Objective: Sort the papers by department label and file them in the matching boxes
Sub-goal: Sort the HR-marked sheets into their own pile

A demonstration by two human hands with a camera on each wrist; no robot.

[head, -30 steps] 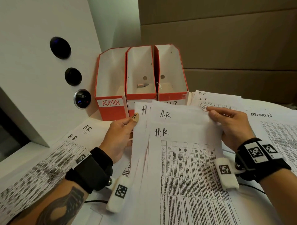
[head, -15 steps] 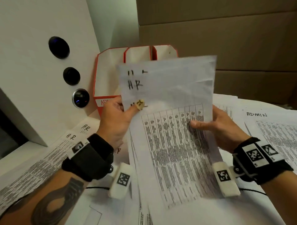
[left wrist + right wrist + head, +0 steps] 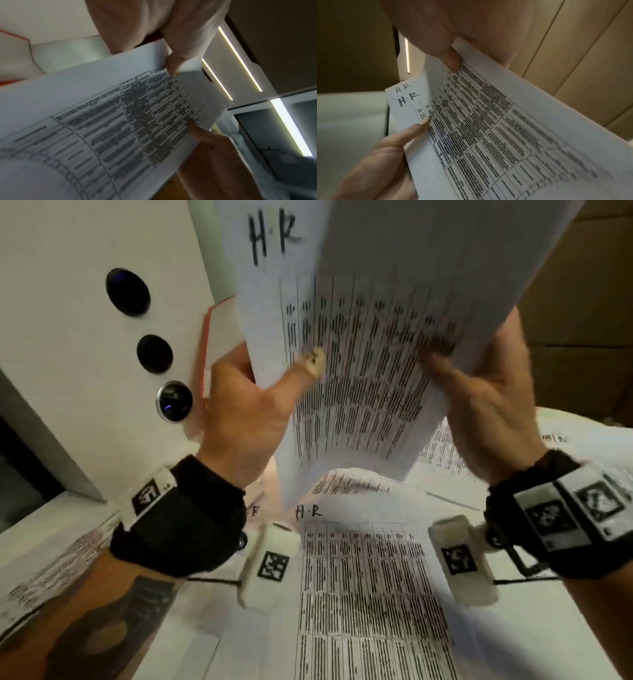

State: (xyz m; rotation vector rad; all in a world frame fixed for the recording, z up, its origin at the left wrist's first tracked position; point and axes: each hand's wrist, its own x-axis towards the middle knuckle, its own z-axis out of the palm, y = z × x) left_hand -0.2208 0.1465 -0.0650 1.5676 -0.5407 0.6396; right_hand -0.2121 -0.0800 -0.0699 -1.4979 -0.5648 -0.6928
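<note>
A stack of white sheets marked "H.R" (image 3: pixel 359 337) stands upright, lifted close to my face, printed with dense tables. My left hand (image 3: pixel 246 405) grips its left edge, thumb laid across the front. My right hand (image 3: pixel 479 402) grips its right edge, thumb on the print. The stack (image 3: pixel 488 121) shows two "H.R" labels in the right wrist view, and its corner (image 3: pixel 188 108) is pinched in the left wrist view. Another "H.R" sheet (image 3: pixel 359 594) lies flat below. Only a sliver of one red file box (image 3: pixel 214 337) shows behind the stack; the others are hidden.
A white panel (image 3: pixel 85 354) with three round dark buttons rises at the left. More printed papers (image 3: pixel 51 570) cover the table on the left and at the right (image 3: pixel 582 446). Brown wall panelling (image 3: pixel 582 302) stands behind.
Both hands have raised the H.R stack from lying flat on the table to upright near my face. It now hides the red boxes.
</note>
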